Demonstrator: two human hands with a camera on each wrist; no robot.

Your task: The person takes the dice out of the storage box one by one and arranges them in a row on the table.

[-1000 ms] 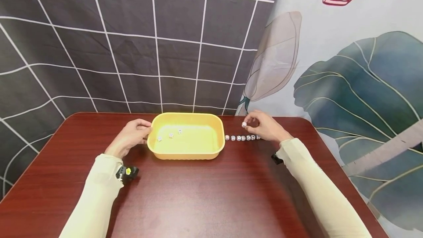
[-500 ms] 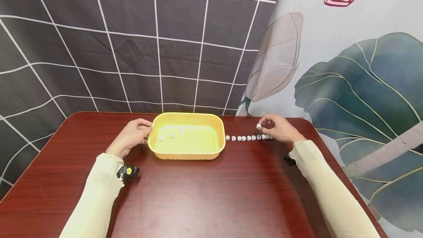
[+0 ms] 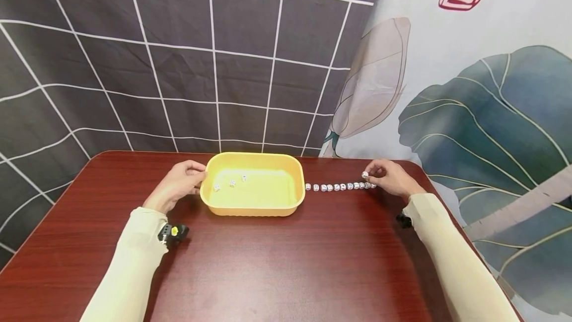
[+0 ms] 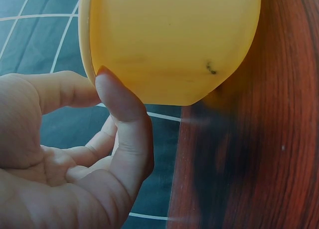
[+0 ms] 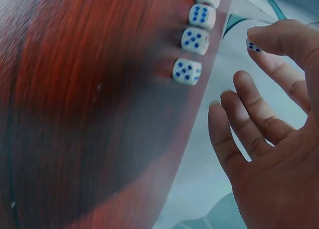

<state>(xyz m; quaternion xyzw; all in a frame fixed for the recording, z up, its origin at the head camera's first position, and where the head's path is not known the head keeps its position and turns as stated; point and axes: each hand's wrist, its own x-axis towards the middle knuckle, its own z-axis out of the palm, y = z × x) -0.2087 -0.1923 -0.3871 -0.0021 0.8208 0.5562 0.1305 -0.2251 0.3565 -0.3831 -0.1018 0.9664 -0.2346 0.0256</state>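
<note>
My left hand pinches the left rim of a yellow plastic tub between thumb and forefinger. The left wrist view shows the thumb pressed on the outside of the tub wall. Inside the tub, toward its left, lie three white dice. A row of several dice runs along the table from the tub's right side. Over the row's right end, my right hand holds a die between thumb and forefinger, its other fingers spread. The last die of the row shows five blue pips upward.
Everything stands on a dark red wood-grain table. A grey gridded curtain hangs behind it, with a leaf-patterned cloth on the right. The table's right edge lies close to the right hand.
The right hand, with its die, has moved right along the row to its far end, and more of the row shows. The left hand and the tub have stayed in place.
</note>
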